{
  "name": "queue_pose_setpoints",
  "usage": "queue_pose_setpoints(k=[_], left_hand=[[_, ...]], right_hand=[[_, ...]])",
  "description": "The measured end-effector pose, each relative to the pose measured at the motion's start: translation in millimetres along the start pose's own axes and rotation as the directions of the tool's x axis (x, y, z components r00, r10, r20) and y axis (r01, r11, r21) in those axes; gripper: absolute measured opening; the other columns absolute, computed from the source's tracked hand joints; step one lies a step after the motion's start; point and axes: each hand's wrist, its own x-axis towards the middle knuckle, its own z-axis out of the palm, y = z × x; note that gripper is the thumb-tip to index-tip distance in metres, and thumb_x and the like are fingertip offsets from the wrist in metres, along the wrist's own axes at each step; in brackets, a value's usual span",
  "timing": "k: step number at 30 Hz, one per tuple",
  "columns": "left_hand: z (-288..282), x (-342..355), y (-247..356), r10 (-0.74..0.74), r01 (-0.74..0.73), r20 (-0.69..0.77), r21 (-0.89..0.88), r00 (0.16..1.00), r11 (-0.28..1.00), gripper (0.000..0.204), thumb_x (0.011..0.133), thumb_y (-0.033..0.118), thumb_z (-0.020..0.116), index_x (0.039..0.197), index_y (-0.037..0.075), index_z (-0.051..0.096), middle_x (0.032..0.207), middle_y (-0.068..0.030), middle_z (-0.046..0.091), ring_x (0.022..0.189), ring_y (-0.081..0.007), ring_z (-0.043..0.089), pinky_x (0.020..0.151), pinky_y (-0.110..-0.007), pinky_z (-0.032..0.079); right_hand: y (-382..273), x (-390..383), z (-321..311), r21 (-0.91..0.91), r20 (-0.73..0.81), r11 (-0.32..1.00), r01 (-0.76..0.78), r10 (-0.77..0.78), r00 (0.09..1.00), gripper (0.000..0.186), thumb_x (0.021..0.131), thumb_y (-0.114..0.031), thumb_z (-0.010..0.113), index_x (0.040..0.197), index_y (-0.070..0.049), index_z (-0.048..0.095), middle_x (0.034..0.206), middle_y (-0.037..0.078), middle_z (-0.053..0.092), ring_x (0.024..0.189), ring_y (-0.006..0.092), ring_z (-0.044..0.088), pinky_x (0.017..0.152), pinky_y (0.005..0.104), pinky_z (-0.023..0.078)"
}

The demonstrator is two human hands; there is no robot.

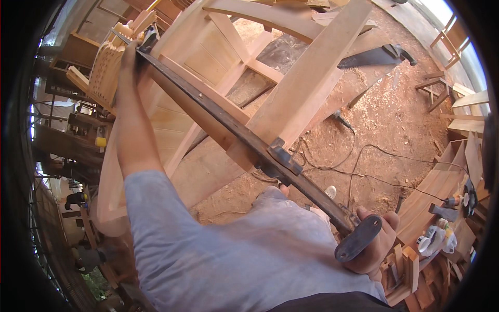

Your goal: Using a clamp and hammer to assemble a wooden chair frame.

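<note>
A long dark metal bar clamp (208, 101) runs diagonally across a pale wooden furniture frame (299, 99). Its sliding jaw (284, 156) sits at the wooden rail's near end. At the clamp's far upper-left end, my left hand (130, 58) is closed around the bar by the end jaw (149, 40); its fingers are partly hidden. My right hand (378, 242) grips the near lower-right end, behind a dark oval plate (358, 238). Pale panels (208, 57) fill part of the frame beneath the bar.
A handsaw (371, 56) lies beyond the frame. On the dusty, shaving-strewn floor (384, 114) a black cord (358, 156) winds rightward. Stacked boards (431, 182), a white cup (423, 243) and offcuts (408, 265) are at right. Slatted wooden pieces (104, 73) stand at upper left.
</note>
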Motion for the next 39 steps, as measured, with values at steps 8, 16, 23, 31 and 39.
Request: queue_pose_setpoints(k=[8,16,23,31,39], left_hand=[[14.3,-12.8,7.4,0.334,-0.14,-0.381,0.455,0.862,0.88,0.043,0.092,0.033,0.055,0.097,-0.004,0.075,0.095,-0.0217,0.077,0.089,-0.0353,0.074,0.085,-0.043,0.057],[184.2,-356.2,24.0,0.901,-0.898,0.097,-0.092,0.423,0.431,0.06,0.111,0.045,0.039,0.106,-0.006,0.07,0.109,-0.0196,0.076,0.104,-0.0301,0.07,0.099,-0.044,0.05],[267.9,-505.9,14.3,0.726,-0.969,0.661,0.01,0.192,0.247,0.051,0.099,0.041,0.062,0.063,0.006,0.054,0.087,-0.0138,0.073,0.077,-0.0353,0.068,0.076,-0.044,0.05],[269.3,-509.6,0.9,0.788,-0.985,0.593,0.053,0.166,0.167,0.021,0.076,0.021,0.065,0.062,0.007,0.056,0.073,-0.0082,0.06,0.066,-0.0287,0.057,0.075,-0.041,0.038],[278.1,-503.3,-19.2,0.891,-0.99,0.433,0.038,0.136,0.132,0.02,0.07,0.018,0.059,0.059,0.007,0.046,0.071,-0.0092,0.06,0.059,-0.0287,0.051,0.073,-0.042,0.038]], right_hand=[[-0.7,0.6,-6.6,0.043,0.084,0.998,-0.034,0.03,0.996,0.036,0.073,-0.009,0.079,0.105,0.003,0.071,0.087,0.01,0.074,0.069,0.0262,0.066,0.076,0.0403,0.042],[8.1,1.7,-7.1,0.159,0.067,0.985,0.068,-0.079,0.995,0.04,0.075,-0.013,0.081,0.112,-0.005,0.072,0.089,0.002,0.072,0.062,0.0175,0.059,0.073,0.0339,0.035],[19.8,-2.6,-4.6,0.232,0.028,0.961,0.151,-0.162,0.986,0.076,0.072,-0.021,0.087,0.139,0.007,0.06,0.095,0.004,0.076,0.068,0.0193,0.066,0.076,0.0351,0.039],[37.1,-16.7,-2.4,0.469,0.091,0.881,0.071,-0.128,0.988,0.081,0.08,-0.032,0.087,0.145,0.006,0.056,0.096,0.007,0.076,0.077,0.0234,0.069,0.08,0.0377,0.042],[70.8,-64.4,21.0,0.636,0.011,0.768,0.08,-0.112,0.994,0.075,0.086,-0.024,0.085,0.148,0.004,0.052,0.128,0.023,0.063,0.116,0.0364,0.062,0.106,0.0449,0.045]])
